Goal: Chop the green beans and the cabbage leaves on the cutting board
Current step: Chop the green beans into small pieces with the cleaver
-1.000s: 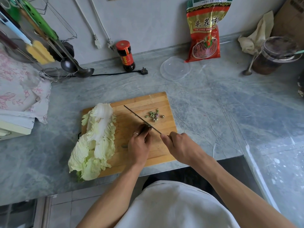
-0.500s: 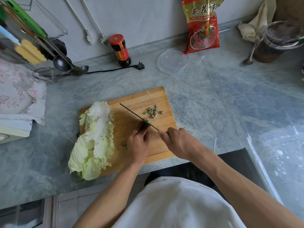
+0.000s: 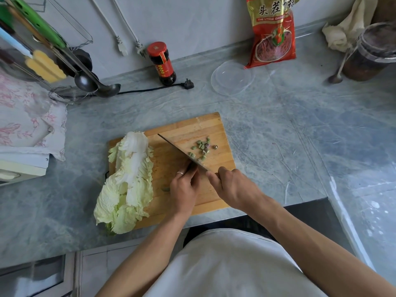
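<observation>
A wooden cutting board (image 3: 205,127) lies on the grey counter. Pale cabbage leaves (image 3: 128,181) cover its left part and hang over the near edge. Several small cut green bean pieces (image 3: 200,148) lie at the board's far right. My right hand (image 3: 233,187) grips the handle of a knife (image 3: 177,148), whose blade slants across the board next to the pieces. My left hand (image 3: 184,187) holds the green beans down with curled fingers just left of the blade; only a bean end (image 3: 165,189) shows by the hand.
A dark sauce bottle (image 3: 161,63), a black plug and cord (image 3: 188,84), a clear lid (image 3: 232,77) and a red food bag (image 3: 272,33) stand behind the board. Ladles (image 3: 96,82) and a floral cloth (image 3: 27,116) are at left, a jar (image 3: 372,50) and spoon at far right.
More cut bean pieces lie beside the blade than a second ago. Both hands stay in the same spot on the board; the view has shifted slightly.
</observation>
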Action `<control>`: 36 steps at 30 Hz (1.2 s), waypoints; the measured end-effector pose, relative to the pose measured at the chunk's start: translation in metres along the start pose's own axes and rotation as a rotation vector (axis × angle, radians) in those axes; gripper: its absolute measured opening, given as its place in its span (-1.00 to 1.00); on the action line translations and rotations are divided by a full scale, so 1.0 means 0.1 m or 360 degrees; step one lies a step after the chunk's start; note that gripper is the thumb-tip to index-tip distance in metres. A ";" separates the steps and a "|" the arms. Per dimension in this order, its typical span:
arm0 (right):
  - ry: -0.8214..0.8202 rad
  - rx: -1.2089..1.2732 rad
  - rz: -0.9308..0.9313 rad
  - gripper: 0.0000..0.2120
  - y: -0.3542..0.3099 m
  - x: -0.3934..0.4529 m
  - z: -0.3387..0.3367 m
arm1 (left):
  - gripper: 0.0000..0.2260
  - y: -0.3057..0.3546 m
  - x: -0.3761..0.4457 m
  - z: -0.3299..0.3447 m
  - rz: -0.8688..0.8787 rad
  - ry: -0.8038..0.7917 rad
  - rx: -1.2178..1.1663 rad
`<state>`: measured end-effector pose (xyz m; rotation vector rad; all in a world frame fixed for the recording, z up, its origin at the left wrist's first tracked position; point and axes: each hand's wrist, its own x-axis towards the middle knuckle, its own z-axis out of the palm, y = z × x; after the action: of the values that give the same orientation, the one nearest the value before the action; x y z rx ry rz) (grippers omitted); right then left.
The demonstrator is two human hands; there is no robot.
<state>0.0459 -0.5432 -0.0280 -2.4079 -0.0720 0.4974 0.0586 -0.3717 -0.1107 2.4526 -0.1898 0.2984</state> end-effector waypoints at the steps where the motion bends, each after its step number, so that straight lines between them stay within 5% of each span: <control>1: -0.0001 0.0027 -0.0002 -0.50 0.00 0.01 -0.01 | -0.82 -0.01 0.00 0.00 -0.0008 0.0007 -0.0013; 8: -0.0014 0.0139 0.0058 -0.43 0.05 0.13 -0.29 | -0.87 -0.04 0.05 -0.02 -0.0013 0.0074 -0.0162; 12: -0.0055 0.0062 -0.0038 -0.54 -0.04 -0.01 -0.38 | -0.86 -0.04 0.09 -0.02 0.0038 0.0101 -0.0186; 36: -0.0041 -0.0030 0.0040 -0.51 -0.14 0.01 -0.07 | -0.88 0.01 0.09 0.01 -0.0034 0.0073 -0.0111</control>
<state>0.0504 -0.5364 -0.0145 -2.4237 -0.0578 0.5421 0.0669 -0.3732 -0.1087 2.3750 -0.1515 0.3331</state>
